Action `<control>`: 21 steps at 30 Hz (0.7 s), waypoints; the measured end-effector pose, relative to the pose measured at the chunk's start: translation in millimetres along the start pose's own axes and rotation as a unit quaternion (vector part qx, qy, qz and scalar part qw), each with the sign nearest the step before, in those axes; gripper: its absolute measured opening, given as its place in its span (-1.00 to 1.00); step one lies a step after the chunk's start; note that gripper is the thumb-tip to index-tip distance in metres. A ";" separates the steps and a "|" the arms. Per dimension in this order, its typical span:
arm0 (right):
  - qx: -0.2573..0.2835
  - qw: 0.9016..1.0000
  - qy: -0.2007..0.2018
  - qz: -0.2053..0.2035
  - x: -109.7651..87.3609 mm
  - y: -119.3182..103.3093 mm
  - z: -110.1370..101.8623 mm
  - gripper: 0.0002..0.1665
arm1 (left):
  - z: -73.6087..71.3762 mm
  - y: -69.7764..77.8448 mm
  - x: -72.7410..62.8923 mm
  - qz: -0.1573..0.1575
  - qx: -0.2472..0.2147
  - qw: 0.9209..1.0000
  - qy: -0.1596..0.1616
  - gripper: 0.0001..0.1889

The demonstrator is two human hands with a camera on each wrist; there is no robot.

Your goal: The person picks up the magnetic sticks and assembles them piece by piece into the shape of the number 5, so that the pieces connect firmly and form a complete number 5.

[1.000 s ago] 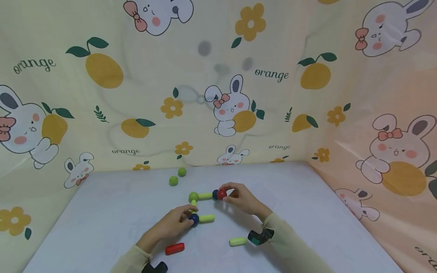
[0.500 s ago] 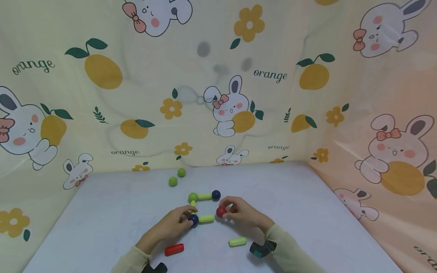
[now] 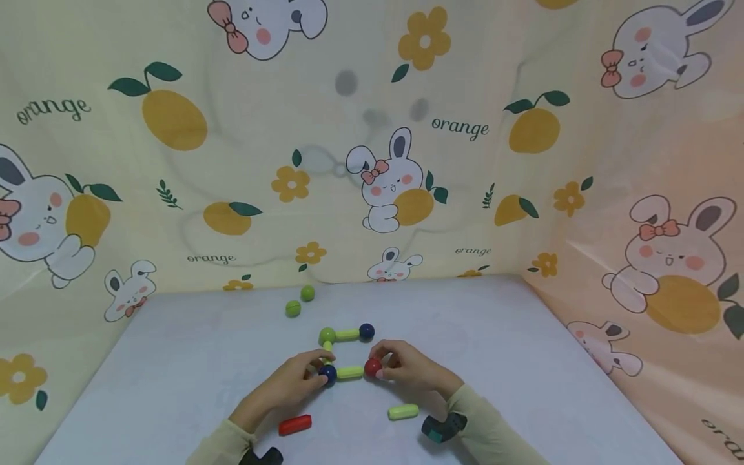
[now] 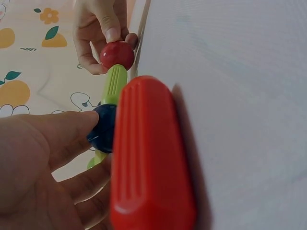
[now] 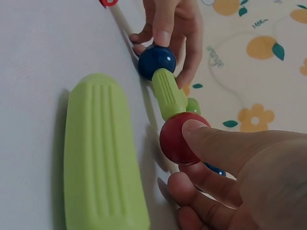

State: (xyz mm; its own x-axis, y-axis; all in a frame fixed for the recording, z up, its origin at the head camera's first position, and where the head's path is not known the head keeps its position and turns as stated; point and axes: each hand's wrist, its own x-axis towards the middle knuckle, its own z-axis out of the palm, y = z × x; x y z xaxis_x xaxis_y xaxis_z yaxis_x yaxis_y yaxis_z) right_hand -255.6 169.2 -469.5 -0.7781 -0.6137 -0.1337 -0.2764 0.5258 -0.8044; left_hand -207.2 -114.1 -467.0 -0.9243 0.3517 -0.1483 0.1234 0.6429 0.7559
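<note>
My left hand point(image 3: 297, 381) pinches a dark blue ball point(image 3: 328, 375) between thumb and fingers. From that ball a light green rod point(image 3: 350, 372) runs right to a red ball point(image 3: 372, 368), which my right hand point(image 3: 410, 368) holds by thumb and fingertips. In the right wrist view the red ball point(image 5: 181, 139) touches the rod's end. A second green rod, partly behind my left fingers, leads from the blue ball to a green ball point(image 3: 327, 336). Beyond it a third green rod point(image 3: 347, 334) ends in another dark blue ball point(image 3: 367, 332).
A loose red rod point(image 3: 295, 425) lies near my left wrist. Another loose light green rod point(image 3: 403, 412) lies near my right wrist. Two green balls point(image 3: 293, 309) sit at the back of the white table point(image 3: 494, 323). A printed cloth point(image 3: 256, 129) hangs behind.
My right hand has brought the red ball from beside the far blue ball toward me, to the free end of the near green rod. The left hand has stayed on its blue ball.
</note>
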 end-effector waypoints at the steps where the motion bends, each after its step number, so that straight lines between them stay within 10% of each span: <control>1: 0.000 1.000 -0.002 0.000 0.0 -0.8 0.2 -0.71 | 0.1 0.1 0.1 -0.001 0.002 1.000 0.001 -0.61; 21: -0.016 1.000 0.001 0.004 -0.5 0.1 3.6 -0.71 | 1.0 -0.2 0.8 0.003 0.008 1.000 0.003 -0.61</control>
State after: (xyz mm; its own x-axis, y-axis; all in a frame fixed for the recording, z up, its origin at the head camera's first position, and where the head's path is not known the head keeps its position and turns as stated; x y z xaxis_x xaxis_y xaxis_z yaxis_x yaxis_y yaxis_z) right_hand -253.2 167.4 -471.6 -0.7822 -0.6074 -0.1387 -0.2877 0.5496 -0.7843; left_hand -207.6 -113.2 -467.9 -0.9259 0.3514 -0.1387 0.1355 0.6516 0.7464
